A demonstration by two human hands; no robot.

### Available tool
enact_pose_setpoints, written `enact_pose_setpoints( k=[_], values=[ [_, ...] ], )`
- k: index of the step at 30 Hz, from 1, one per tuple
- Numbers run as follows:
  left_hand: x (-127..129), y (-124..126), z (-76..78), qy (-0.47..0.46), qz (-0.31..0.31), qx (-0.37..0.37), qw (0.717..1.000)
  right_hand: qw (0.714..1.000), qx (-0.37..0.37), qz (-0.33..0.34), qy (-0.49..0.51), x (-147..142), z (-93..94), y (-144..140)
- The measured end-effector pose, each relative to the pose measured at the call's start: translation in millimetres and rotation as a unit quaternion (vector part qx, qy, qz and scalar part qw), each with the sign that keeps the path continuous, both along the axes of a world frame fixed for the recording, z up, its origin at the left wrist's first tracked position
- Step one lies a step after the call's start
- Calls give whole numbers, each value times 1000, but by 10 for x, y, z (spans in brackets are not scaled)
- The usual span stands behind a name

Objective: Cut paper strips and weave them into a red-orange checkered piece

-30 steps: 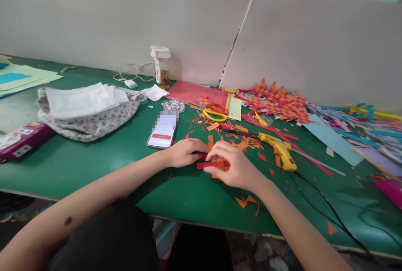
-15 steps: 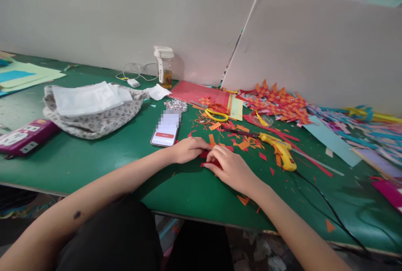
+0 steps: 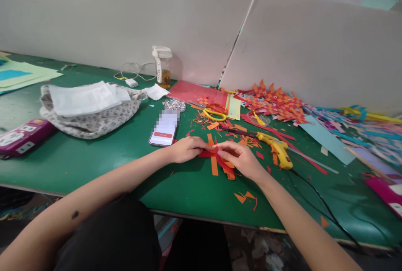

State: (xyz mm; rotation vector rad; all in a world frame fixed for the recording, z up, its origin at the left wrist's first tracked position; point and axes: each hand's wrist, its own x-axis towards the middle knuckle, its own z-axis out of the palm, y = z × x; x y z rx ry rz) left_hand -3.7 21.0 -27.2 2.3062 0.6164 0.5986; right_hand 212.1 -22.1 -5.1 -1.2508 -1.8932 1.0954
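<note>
A small bundle of red and orange paper strips (image 3: 220, 163) lies on the green table (image 3: 94, 158), partly lifted at one end. My left hand (image 3: 185, 148) pinches its left end. My right hand (image 3: 243, 160) grips it from the right, with strips sticking out below the fingers. Loose orange and red scraps (image 3: 246, 197) are scattered around both hands. The middle of the bundle is hidden by my fingers.
A phone (image 3: 163, 130) lies just left of my left hand. A yellow glue gun (image 3: 278, 149) with a black cord lies to the right, yellow scissors (image 3: 215, 114) behind. Woven paper pieces (image 3: 276, 101), a cloth bag (image 3: 88, 114), a jar (image 3: 163, 68) and a pink power strip (image 3: 21, 137) stand around.
My right hand has lifted and slid right, uncovering the orange and red strips it was pressing down. My left hand stays on the left end.
</note>
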Motion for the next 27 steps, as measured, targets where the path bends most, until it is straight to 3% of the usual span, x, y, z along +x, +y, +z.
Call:
enact_pose_setpoints(
  k=[7,13,20,27],
  values=[
    [-1,-1,10,-6,-13,3,1000,981,153,56,-102,-102,59,-29],
    [-2,12,-10,-12,-26,1,1000,939,255,158,-167,-122,56,-6],
    [-1,26,-33,-19,-29,0,999,905,299,194,-231,-122,157,-19],
    [-5,-17,48,-7,-28,8,1000,929,268,153,-204,-64,165,-83]
  ],
)
